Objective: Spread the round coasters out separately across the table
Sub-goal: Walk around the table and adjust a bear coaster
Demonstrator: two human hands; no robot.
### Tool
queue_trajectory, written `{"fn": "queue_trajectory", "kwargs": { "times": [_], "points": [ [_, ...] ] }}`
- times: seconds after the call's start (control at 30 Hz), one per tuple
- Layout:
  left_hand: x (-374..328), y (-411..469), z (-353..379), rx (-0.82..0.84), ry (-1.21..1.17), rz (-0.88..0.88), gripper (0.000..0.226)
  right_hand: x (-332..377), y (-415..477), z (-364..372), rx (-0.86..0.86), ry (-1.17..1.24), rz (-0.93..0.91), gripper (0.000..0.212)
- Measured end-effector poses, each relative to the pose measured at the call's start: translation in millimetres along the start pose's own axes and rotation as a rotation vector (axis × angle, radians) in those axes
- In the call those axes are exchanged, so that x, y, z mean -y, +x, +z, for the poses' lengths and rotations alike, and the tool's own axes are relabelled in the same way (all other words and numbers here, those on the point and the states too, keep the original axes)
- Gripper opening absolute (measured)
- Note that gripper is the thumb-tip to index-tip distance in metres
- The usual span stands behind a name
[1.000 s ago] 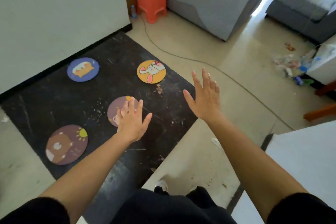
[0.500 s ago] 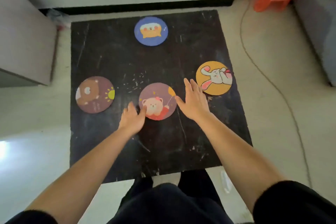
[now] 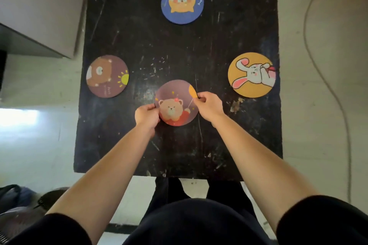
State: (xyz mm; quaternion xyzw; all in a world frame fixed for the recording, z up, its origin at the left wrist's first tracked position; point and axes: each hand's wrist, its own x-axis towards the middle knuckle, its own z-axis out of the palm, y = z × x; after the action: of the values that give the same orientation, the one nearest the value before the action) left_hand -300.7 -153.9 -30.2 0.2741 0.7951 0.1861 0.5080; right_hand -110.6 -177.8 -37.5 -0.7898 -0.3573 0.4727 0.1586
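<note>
While three coasters sit well apart on the dark surface (image 3: 179, 49), the bear coaster (image 3: 176, 103) lies dead centre between both hands, left fingers (image 3: 150, 107) and right fingers (image 3: 200, 98) pinching opposite edges, neither hand nearer.

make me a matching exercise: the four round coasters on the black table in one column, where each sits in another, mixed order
Coasters:
1. blue coaster
2. yellow rabbit coaster
3. brown bear and sun coaster
4. purple bear coaster

Places:
A. left edge of the table
B. middle, gripped at its rim by both hands
C. far edge
D. right edge

Pairs: 1-C, 2-D, 3-A, 4-B
</note>
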Motion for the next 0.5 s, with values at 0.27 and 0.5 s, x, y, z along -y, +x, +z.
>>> {"fn": "queue_trajectory", "kwargs": {
  "times": [0.27, 0.5],
  "points": [
    [18.8, -29.6, -38.5, 0.193, 0.113, 0.090, 0.007, -14.6, -63.7, -6.0, -0.145, 0.087, -0.007, 0.025],
    [61.1, -43.8, -80.5, 0.297, 0.189, 0.142, 0.008, -42.0, -121.4, 28.1, -0.171, 0.128, 0.067, 0.027]
  ]
}}
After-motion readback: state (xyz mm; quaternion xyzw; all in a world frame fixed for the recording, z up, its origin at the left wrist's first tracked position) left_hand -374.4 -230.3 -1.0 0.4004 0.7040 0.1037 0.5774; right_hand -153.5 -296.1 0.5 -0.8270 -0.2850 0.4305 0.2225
